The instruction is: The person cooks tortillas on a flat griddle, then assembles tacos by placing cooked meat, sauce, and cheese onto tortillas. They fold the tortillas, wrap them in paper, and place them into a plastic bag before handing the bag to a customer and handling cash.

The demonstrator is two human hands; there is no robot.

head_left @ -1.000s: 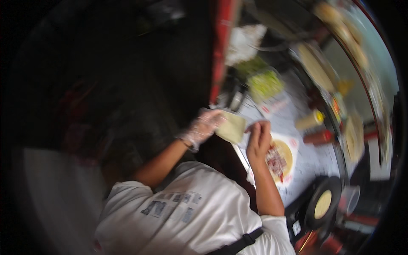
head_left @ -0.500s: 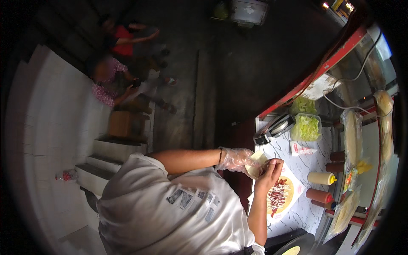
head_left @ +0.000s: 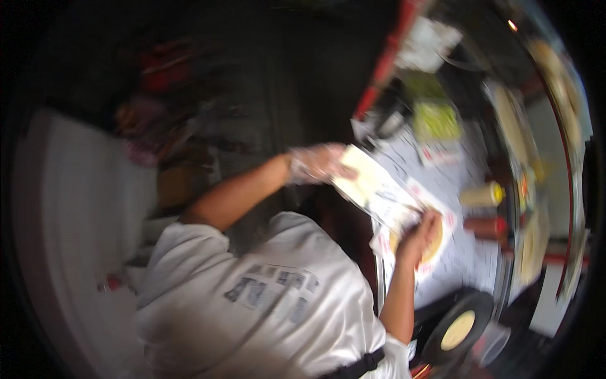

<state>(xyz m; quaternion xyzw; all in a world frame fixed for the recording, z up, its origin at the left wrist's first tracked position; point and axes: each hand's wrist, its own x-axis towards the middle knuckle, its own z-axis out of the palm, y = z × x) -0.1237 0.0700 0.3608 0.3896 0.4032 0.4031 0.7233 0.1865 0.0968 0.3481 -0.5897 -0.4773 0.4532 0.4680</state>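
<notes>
My left hand (head_left: 320,164), in a clear plastic glove, is closed on a pale yellow slice that looks like cheese (head_left: 358,167). From the slice a whitish film wrapper (head_left: 392,203) stretches down to the right. My bare right hand (head_left: 420,239) pinches the wrapper's far end above a round flatbread (head_left: 434,248), hiding much of it and its topping. Beneath the flatbread lies printed white paper (head_left: 449,218) on the marbled counter (head_left: 457,259). Motion blur softens the fingers.
Beyond my hands are a tub of shredded lettuce (head_left: 437,121) and a dark device (head_left: 382,124). A cream squeeze bottle (head_left: 482,195) and a red-brown one (head_left: 486,227) lie at the right. Nearer, a round black pan (head_left: 435,346) holds another pale flatbread (head_left: 457,330).
My hands were close together at the slice; now they are spread apart with the wrapper drawn out between them. The left moved up and away, and the whole view shifted and blurred.
</notes>
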